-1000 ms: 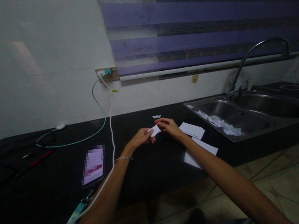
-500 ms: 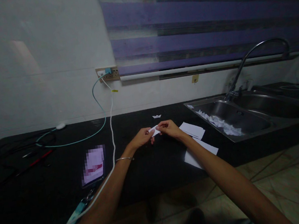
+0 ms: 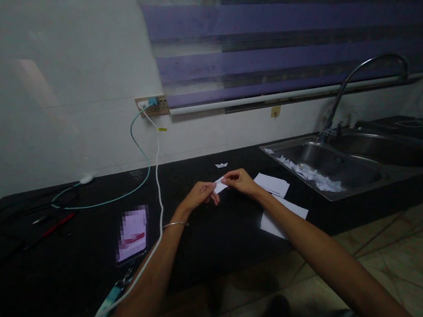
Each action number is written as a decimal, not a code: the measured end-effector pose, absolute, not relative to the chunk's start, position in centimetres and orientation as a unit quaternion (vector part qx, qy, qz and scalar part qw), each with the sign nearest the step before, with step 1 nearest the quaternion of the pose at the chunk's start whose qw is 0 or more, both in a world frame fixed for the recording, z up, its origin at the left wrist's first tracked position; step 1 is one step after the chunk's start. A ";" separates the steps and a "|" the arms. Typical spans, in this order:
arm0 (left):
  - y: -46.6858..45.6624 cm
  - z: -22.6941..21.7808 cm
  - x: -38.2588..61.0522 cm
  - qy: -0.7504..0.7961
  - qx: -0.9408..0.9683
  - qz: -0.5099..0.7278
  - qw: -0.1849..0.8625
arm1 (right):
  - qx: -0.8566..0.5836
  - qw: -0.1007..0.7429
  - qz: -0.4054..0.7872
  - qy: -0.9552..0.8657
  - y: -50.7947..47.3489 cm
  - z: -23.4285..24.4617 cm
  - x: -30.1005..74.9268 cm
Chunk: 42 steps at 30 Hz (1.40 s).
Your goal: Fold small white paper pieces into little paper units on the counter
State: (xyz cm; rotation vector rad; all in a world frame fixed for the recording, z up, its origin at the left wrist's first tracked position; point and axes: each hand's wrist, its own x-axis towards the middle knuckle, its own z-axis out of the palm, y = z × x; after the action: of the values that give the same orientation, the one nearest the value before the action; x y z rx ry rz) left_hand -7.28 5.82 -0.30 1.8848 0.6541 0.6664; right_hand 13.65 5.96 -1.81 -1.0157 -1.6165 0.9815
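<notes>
Over a black counter, my left hand and my right hand pinch the two ends of a small folded white paper. Both hands are closed on it, fingertips nearly touching. A bracelet sits on my left wrist. Just right of my right hand lie white paper sheets, with another sheet partly under my right forearm. A tiny folded paper piece rests on the counter behind my hands.
A phone lies at the left with a white cable and a teal cable running to a wall socket. A steel sink holding paper scraps and a tap stand at the right. Pens and wires lie far left.
The folded paper showed a broader face a second ago; it is now narrower between my fingertips. Both hands have drawn slightly closer together and stayed in place.
</notes>
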 end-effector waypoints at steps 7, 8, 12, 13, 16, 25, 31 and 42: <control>5.5 0.1 -7.1 0.290 0.750 0.274 0.527 | -0.400 0.465 0.409 -0.675 6.2 -2.2 14.0; 5.5 0.1 -7.1 0.299 0.750 0.271 0.525 | -0.400 0.457 0.410 -0.680 6.2 -2.2 14.1; 5.7 -0.3 -7.2 0.312 0.770 0.247 0.499 | -0.399 0.427 0.408 -0.701 6.0 -1.9 14.0; 5.7 -0.4 -7.2 0.305 0.780 0.243 0.489 | -0.397 0.423 0.409 -0.704 5.9 -1.9 13.9; 5.8 -0.6 -7.4 0.274 0.800 0.236 0.478 | -0.392 0.421 0.435 -0.693 5.8 -2.1 13.6; 5.2 -0.2 -6.8 0.251 0.796 0.218 0.505 | -0.368 0.411 0.413 -0.724 5.7 -2.1 13.4; 5.9 -0.7 -7.0 0.273 0.755 0.233 0.549 | -0.365 0.402 0.391 -0.743 5.7 -2.0 13.5; 7.1 -1.3 -7.5 0.308 0.714 0.286 0.559 | -0.323 0.378 0.296 -0.816 4.4 -1.3 13.4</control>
State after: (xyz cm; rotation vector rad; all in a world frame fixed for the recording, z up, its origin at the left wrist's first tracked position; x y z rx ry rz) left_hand -7.49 7.08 -1.34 1.6845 0.7270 0.6748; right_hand 13.38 4.43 -1.35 -0.8252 -2.0855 0.7565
